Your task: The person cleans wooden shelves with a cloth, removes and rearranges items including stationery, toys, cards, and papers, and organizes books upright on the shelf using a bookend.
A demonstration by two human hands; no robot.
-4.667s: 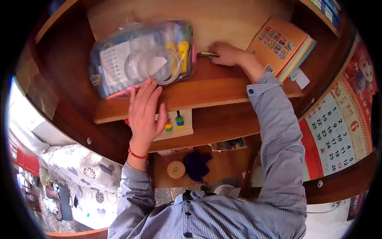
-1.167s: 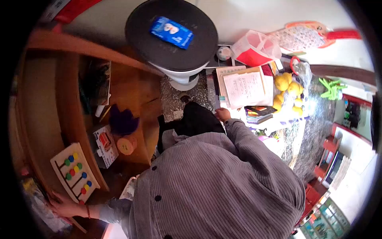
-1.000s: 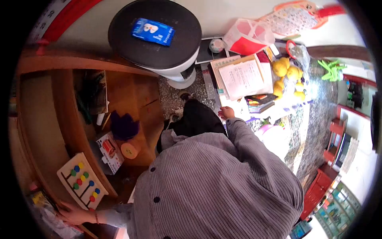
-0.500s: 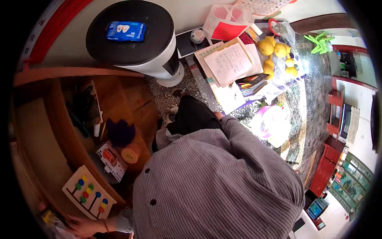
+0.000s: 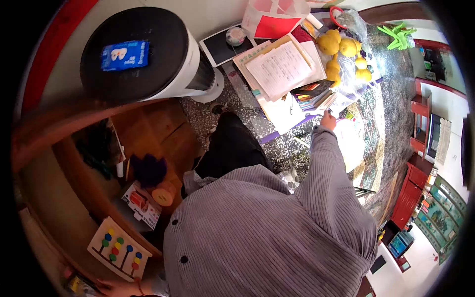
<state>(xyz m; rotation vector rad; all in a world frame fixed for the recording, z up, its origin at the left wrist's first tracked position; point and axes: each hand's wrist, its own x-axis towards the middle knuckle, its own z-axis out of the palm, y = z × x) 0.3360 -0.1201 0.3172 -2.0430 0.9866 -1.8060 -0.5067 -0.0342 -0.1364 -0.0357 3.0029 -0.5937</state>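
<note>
My right hand is at the near edge of a stack of thin booklets or cards on the speckled tabletop. Its fingers look bent together, but whether they grip the stack is hard to see. Beside the stack lie handwritten papers and a white sheet. At the lower left, my left hand, with a bracelet at the wrist, has its fingers on a dark-edged item with yellow on it, partly lost in shadow. Just above that hand is a white board with coloured beads.
A black-topped white bin carries a blue packet. Yellow fruits, a red-and-white bag and a tablet are on the table. The open drawer holds a drum box and a purple item.
My right hand has moved from beside my lap up and right to the booklet stack. My left hand stays at the dark-edged item, and the view has shifted slightly.
</note>
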